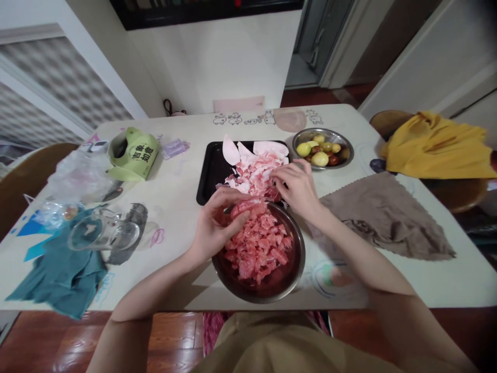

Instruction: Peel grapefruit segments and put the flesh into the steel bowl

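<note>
A steel bowl (289, 282) at the table's near edge is full of peeled pink pomelo flesh (258, 243). My left hand (215, 223) curls over the bowl's far left rim, fingers wrapped round a pink pomelo segment (243, 207). My right hand (297, 186) is just beyond the bowl, fingertips pinching at the heap of pink and white pomelo peel (254, 168) on a black tray (209, 176).
A smaller steel bowl of yellow and red fruit (322, 147) stands right of the tray. A brown cloth (384, 215) lies to the right, a yellow cloth (438, 145) on a chair. At left: a green tissue box (134, 153), a glass jug (104, 233), plastic bags, a teal cloth (62, 274).
</note>
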The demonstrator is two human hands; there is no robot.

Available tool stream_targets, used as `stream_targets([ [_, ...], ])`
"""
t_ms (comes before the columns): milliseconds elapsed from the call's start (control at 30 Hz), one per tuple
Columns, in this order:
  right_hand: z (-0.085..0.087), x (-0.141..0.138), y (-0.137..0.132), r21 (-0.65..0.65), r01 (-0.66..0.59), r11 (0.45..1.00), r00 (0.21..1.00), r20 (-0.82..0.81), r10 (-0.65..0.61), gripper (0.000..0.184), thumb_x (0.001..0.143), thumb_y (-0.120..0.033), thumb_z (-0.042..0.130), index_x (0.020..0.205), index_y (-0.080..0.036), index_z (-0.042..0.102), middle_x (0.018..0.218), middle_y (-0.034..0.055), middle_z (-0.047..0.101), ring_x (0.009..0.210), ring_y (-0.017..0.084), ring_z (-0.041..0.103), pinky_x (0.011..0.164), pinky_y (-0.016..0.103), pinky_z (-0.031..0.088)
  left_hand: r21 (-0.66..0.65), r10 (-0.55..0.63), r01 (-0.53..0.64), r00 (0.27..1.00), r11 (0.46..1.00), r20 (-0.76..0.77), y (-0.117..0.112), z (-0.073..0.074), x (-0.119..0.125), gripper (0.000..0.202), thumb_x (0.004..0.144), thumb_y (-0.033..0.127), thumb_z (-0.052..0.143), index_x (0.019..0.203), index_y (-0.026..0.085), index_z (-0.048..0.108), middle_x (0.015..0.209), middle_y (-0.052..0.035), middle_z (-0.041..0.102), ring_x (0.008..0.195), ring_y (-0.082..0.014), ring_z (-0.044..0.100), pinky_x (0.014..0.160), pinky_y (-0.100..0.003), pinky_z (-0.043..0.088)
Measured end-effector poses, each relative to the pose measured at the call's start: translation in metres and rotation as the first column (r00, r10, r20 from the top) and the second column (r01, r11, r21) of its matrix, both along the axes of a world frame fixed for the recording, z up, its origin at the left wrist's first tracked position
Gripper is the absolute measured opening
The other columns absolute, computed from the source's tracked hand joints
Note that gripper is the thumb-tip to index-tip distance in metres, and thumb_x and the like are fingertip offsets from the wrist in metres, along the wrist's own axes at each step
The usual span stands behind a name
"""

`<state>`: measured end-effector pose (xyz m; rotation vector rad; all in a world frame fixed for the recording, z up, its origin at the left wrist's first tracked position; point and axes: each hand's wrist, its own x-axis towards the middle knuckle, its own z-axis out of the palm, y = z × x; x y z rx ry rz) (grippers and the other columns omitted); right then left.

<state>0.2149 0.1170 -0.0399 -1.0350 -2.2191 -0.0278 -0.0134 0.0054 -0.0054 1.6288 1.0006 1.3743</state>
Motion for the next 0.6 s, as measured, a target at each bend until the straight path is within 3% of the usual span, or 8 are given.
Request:
stream_targets([
  [100,0.0,0.0,-0.001,0.008,-0.004,1.0,1.0,0.001,0.004,0.023,0.096,-0.013,0.05,0.097,-0.021,0.072,0.098,0.0037,0.079,0.097,0.022,0.068,0.112,0.049,0.034,0.008,0.008,-0.008,1.0,1.0,0.008,0.002,0.0,-0.001,0.024,0.087,0.018,0.075,0.111,0.023,0.073,0.109,-0.0085,0.065,0.113,-0.0211,0.059,0.1,-0.038,0.052],
  [233,0.017,-0.004,-0.02,0.022,-0.078,0.997,0.991,-0.103,0.08,0.03,0.097,-0.009,0.046,0.109,-0.022,0.07,0.103,0.0038,0.078,0.102,0.02,0.069,0.113,0.048,0.036,0.015,0.009,-0.009,1.0,1.0,0.019,0.003,0.0,0.0,0.021,0.089,0.018,0.073,0.109,0.023,0.073,0.11,-0.0073,0.065,0.113,-0.0192,0.059,0.099,-0.035,0.052],
  [400,0.046,-0.014,-0.057,0.004,-0.225,0.974,0.936,-0.276,0.217,0.015,0.095,-0.023,0.065,0.109,-0.024,0.071,0.103,0.0038,0.079,0.098,0.019,0.072,0.104,0.046,0.044,0.025,0.036,-0.037,0.999,0.999,0.038,0.002,0.0,0.002,0.02,0.09,0.02,0.073,0.11,0.023,0.071,0.111,-0.0071,0.065,0.114,-0.019,0.06,0.098,-0.035,0.055],
  [500,0.049,-0.019,-0.07,-0.015,-0.263,0.965,0.919,-0.31,0.245,0.027,0.088,-0.031,0.076,0.114,-0.024,0.07,0.107,0.0051,0.079,0.1,0.022,0.072,0.102,0.047,0.046,0.037,0.039,-0.04,0.999,0.999,0.032,0.001,0.0,0.004,0.02,0.09,0.023,0.074,0.109,0.023,0.071,0.11,-0.0075,0.066,0.113,-0.0195,0.061,0.1,-0.037,0.055],
  [600,0.045,-0.022,-0.075,-0.047,-0.267,0.963,0.903,-0.361,0.233,0.028,0.087,-0.03,0.078,0.114,-0.025,0.07,0.106,0.0047,0.079,0.097,0.021,0.072,0.099,0.046,0.048,0.053,0.008,-0.011,0.999,0.999,0.045,0.0,0.0,0.006,0.021,0.087,0.023,0.076,0.108,0.022,0.071,0.109,-0.0077,0.065,0.112,-0.0193,0.062,0.1,-0.036,0.055],
])
